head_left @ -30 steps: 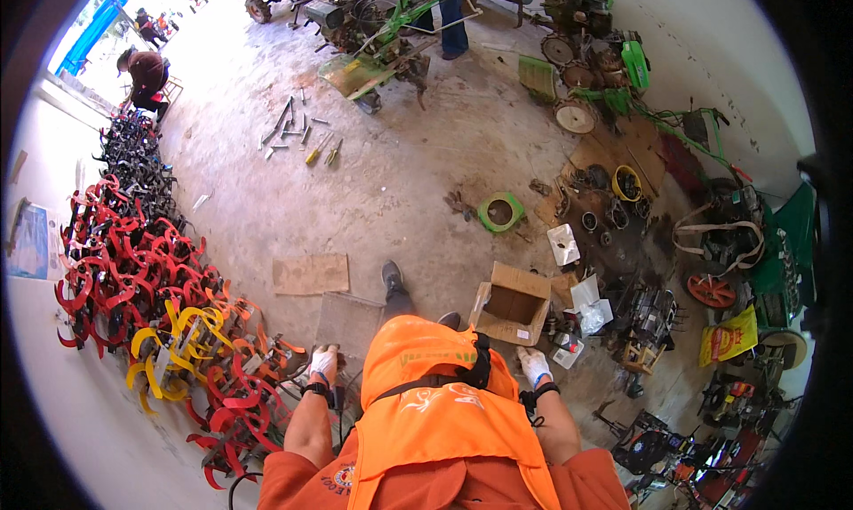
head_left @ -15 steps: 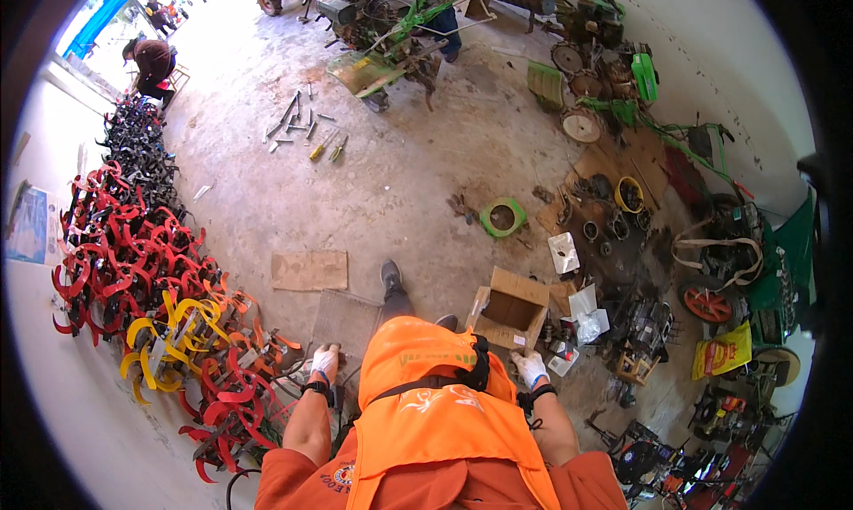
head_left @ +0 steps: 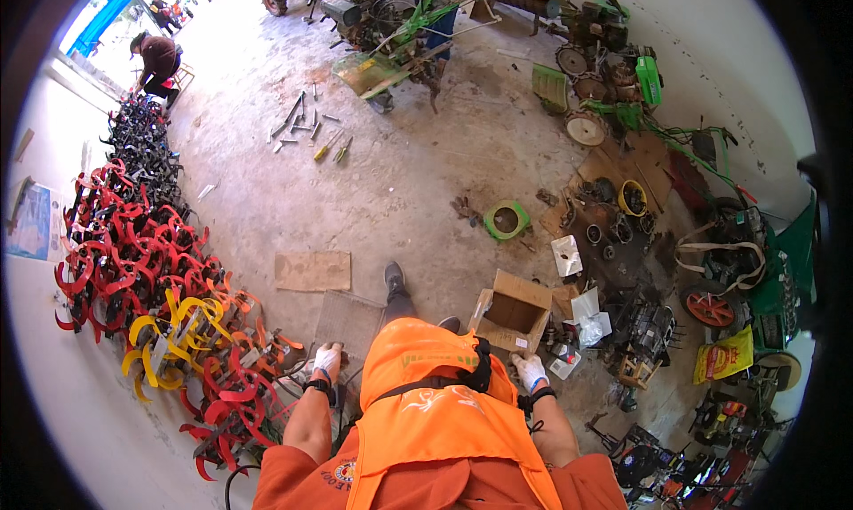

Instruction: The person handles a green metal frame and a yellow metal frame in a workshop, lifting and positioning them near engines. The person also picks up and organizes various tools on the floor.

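My left hand (head_left: 328, 360), in a pale work glove, is low beside my body, next to the near edge of a grey flat sheet (head_left: 360, 314) on the floor. On the other side, my right hand (head_left: 530, 370), also in a whitish glove, is close to the near side of an open cardboard box (head_left: 510, 314). Both hands show mainly their backs, and their fingers are too small and hidden to read. No held object can be made out in either one.
Red, yellow and black curved tiller blades (head_left: 124, 252) are heaped along the left wall. Hand tools (head_left: 324, 146) lie farther off. A green tiller machine (head_left: 373, 70) stands at the back. Engine parts (head_left: 635, 332) and a green ring-shaped cover (head_left: 506, 219) are to the right. A person (head_left: 158, 61) bends at far left.
The whole view has shifted slightly, with floor objects a little further right. Both my hands stay almost where they were. The bending person at far left has an arm reaching lower toward the blades.
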Tool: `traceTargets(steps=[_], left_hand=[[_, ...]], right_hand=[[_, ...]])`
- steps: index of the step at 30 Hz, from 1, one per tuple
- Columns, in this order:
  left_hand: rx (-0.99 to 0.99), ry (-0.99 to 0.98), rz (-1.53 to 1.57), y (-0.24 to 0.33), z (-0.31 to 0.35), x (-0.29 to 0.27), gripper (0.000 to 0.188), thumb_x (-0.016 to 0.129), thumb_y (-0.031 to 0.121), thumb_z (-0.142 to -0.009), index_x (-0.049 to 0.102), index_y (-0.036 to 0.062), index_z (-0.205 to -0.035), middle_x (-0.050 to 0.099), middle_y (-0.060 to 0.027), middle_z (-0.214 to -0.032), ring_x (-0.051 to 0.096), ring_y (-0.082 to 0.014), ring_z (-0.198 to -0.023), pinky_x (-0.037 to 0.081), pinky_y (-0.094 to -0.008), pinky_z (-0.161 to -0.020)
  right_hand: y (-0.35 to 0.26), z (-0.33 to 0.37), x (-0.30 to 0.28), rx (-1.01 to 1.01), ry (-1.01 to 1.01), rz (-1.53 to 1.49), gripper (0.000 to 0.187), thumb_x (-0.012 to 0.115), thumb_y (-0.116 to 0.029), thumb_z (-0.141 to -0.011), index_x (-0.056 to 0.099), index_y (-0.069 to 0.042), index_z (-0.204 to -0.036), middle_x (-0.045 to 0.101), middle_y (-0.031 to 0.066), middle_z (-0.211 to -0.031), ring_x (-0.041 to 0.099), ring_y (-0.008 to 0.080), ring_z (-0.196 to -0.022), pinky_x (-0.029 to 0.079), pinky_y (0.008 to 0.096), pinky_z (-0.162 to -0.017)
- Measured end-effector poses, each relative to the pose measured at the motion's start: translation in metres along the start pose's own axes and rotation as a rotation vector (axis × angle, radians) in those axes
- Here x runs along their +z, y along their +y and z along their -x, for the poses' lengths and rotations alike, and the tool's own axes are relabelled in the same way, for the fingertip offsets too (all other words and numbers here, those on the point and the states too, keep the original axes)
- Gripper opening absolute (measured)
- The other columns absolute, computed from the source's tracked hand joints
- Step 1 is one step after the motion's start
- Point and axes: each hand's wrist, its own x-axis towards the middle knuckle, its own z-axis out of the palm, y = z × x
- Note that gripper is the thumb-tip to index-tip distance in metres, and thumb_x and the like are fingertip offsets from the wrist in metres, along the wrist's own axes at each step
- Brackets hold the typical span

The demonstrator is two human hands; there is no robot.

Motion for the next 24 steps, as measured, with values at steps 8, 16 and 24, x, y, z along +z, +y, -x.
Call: traceTargets(steps=[8,16,24], left_hand=[[0.041,-0.035,-0.001,0.002,0.002,0.001,0.030,0.061,0.025,-0.108,0.070,0.0003,-0.122,0.071,-0.0105,-0.086,0.067,-0.0234,-0.069,0.054,-0.0398,-0.062],[0.033,-0.037,0.028,-0.001,-0.001,0.000,0.030,0.061,0.026,-0.108,0.069,0.0012,-0.123,0.070,-0.0096,-0.083,0.067,-0.0229,-0.066,0.053,-0.0398,-0.060],[0.031,0.025,-0.011,-0.006,0.004,-0.012,0.031,0.062,0.028,-0.108,0.069,0.0025,-0.124,0.071,-0.0096,-0.084,0.069,-0.0231,-0.069,0.056,-0.0390,-0.062]], right_hand=[[0.018,-0.018,0.000,-0.013,0.013,0.019,0.030,0.064,-0.025,-0.110,0.074,0.001,-0.123,0.079,0.0123,-0.097,0.074,0.0216,-0.076,0.058,0.0372,-0.066],[-0.093,-0.021,-0.057,-0.402,0.460,0.402,0.046,0.069,-0.037,-0.103,0.073,0.004,-0.123,0.074,0.0345,-0.120,0.069,0.0537,-0.116,0.055,0.0546,-0.098],[-0.389,0.054,-0.154,-0.974,0.767,0.464,0.054,0.074,-0.034,-0.104,0.062,-0.001,-0.145,0.068,0.0255,-0.141,0.067,0.0422,-0.128,0.053,0.0475,-0.110]])
